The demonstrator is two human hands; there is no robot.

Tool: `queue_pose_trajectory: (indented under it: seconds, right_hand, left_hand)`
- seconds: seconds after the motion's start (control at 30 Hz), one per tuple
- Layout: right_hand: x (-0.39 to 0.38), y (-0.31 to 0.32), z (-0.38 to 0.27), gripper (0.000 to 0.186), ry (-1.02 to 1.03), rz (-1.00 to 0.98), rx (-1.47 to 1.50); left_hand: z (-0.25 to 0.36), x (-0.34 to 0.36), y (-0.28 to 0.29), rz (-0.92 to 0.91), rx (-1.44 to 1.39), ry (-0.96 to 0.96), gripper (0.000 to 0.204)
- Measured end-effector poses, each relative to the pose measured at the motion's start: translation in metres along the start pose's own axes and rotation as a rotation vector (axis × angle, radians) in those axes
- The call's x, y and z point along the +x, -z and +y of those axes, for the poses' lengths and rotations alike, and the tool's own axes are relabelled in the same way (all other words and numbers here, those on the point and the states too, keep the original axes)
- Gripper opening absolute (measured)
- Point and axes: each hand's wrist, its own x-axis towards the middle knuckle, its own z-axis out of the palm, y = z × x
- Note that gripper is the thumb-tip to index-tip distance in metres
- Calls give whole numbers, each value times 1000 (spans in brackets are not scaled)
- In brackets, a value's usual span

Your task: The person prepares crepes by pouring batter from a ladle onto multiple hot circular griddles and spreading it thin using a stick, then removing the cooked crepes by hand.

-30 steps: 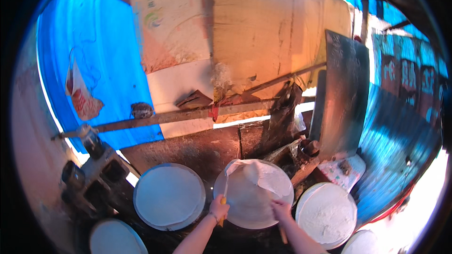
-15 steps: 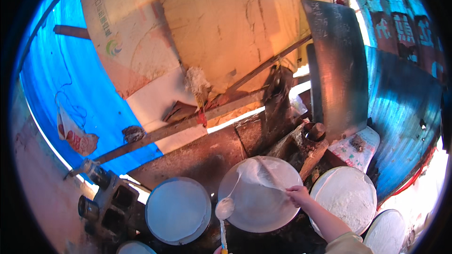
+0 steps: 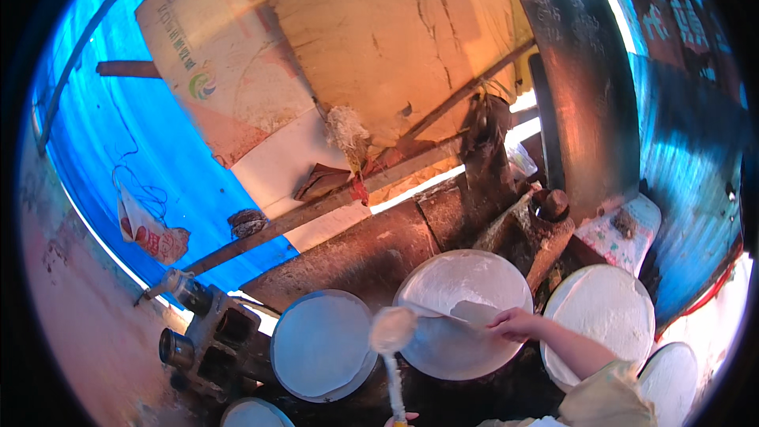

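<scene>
My left hand [image 3: 401, 419], mostly cut off by the lower edge, is closed on the yellow handle of a long ladle; its pale, batter-coated head [image 3: 391, 330] is blurred beside the middle round griddle [image 3: 451, 352]. My right hand [image 3: 512, 324] grips a thin flat spreader [image 3: 455, 319] at that griddle's right side, with the blade reaching leftward across it. A white film of batter [image 3: 474, 285] covers part of the surface. Round plates with smooth pale layers lie to the left [image 3: 320, 340] and right [image 3: 597, 312].
Further plates show at lower left [image 3: 253, 415] and lower right [image 3: 670, 383]. Blocks with metal cans [image 3: 213, 332] stand left. Behind are a sooty log-like piece [image 3: 522, 245], a dark metal sheet [image 3: 581, 103], a wooden rail, and blue and yellow wall panels.
The ladle has swung from over the griddle's left part down and out past its rim. The right hand has risen toward the griddle's right edge, its tool now lying more crosswise. The view has tilted.
</scene>
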Motion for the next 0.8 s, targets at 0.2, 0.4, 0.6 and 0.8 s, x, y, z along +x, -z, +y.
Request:
queue_pose_trajectory:
  seconds: [0.2,0.4,0.6,0.8]
  right_hand:
    - [29,33,0,24,199,178,-16]
    - [-2,36,9,28,-87,-339,74]
    - [30,40,-10,26,140,310,13]
    - [10,46,17,26,-56,-259,-61]
  left_hand:
    - [2,-13,7,31,-16,-31,26]
    - [-16,-27,18,18,-392,210,28]
    - [-45,-19,17,-225,-1838,672,30]
    - [-52,-36,-2,-567,-2473,196,19]
